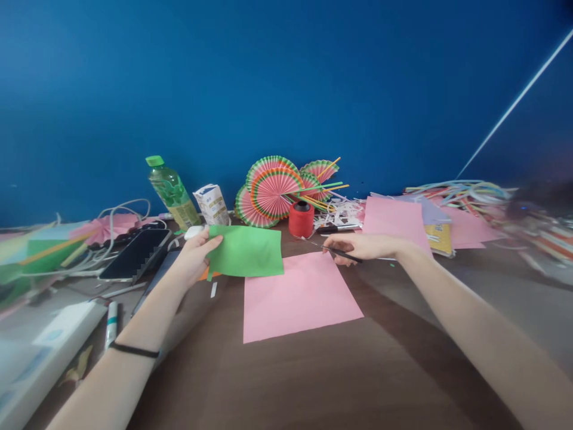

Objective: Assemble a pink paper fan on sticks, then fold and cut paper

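My left hand (pixel 197 251) pinches the left edge of a green sheet of paper (pixel 246 249), holding it up over the table. Below and partly behind it, a larger pink sheet of paper (pixel 299 298) lies flat on the brown table. My right hand (pixel 342 246) is closed around black-handled scissors (pixel 351 257), seen edge-on, with their thin tip pointing left. The tip is apart from the green sheet. Just beyond it stands a spool of red thread (pixel 301 220). A small white paper scrap (pixel 213 290) lies near my left hand.
Pleated paper fans (pixel 275 191) lean on the blue wall. A green bottle (pixel 172 194) and a white carton (pixel 212 205) stand left of them. A phone (pixel 134 254), cables and a white box (pixel 54 352) are at left. Pink paper (pixel 394 221) and coloured strips (pixel 461 194) lie right.
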The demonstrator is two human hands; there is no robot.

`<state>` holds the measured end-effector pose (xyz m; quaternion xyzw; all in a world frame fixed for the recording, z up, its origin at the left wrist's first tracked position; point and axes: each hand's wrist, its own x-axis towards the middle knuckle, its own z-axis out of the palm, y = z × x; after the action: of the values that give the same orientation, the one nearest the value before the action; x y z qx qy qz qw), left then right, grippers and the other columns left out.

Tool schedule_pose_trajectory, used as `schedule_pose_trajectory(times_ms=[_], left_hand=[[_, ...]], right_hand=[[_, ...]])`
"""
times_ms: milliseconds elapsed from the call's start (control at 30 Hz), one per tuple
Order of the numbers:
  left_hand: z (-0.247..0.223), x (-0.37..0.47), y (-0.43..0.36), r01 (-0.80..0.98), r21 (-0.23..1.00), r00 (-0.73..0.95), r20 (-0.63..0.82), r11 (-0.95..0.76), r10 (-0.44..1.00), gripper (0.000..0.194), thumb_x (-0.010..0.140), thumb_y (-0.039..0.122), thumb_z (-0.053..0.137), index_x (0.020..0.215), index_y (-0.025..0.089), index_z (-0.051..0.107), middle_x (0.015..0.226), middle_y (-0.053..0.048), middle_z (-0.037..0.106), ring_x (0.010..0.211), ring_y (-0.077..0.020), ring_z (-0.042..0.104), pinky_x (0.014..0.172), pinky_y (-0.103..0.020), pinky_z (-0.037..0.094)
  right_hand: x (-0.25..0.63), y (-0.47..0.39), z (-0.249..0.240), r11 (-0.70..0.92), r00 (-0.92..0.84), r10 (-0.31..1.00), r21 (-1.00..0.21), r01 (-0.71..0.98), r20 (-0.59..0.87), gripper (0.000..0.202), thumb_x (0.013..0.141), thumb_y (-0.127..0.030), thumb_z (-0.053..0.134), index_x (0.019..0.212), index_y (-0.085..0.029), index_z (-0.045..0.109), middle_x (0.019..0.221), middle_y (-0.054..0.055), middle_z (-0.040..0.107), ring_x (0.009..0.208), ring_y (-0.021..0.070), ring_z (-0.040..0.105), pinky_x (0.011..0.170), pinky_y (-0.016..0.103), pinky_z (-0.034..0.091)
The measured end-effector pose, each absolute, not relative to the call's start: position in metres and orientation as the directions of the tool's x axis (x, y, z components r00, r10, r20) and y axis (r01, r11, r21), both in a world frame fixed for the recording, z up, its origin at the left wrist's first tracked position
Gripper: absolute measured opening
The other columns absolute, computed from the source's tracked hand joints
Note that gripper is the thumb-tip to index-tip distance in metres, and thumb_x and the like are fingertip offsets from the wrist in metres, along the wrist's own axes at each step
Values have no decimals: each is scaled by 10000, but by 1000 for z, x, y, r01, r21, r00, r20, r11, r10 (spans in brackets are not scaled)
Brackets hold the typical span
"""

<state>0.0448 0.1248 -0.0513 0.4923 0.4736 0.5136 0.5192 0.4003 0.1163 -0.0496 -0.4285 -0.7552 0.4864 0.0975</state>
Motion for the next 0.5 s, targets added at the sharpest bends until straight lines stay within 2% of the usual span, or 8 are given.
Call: schedule_pose_trajectory(times_ms=[167,267,500], left_hand=[[-50,46,124,-81,997,38,11,-7,999,248,594,238,723,810,164,628,754,-32,696,665,-175,654,614,-253,542],[-48,47,123,-83,996,41,34,-30,999,219,598,235,720,781,159,626,761,-34,694,684,-180,653,636,-267,542],[-49,47,123,-106,993,51,52,-47,997,250,594,217,734,822,176,641,754,-14,688,670,-133,634,586,-180,506]], right_hand=[[395,128,-69,330,-603,783,-721,609,-152,382,714,-426,627,990,-178,535,806,14,552,682,121,485,596,244,392],[393,132,-77,365,-588,802,-691,624,-108,426,697,-449,639,1013,-175,557,845,26,572,727,143,511,636,266,415],[383,138,-97,368,-537,842,-775,514,44,365,733,-289,607,1077,-176,564,1026,79,621,890,180,582,788,319,447]])
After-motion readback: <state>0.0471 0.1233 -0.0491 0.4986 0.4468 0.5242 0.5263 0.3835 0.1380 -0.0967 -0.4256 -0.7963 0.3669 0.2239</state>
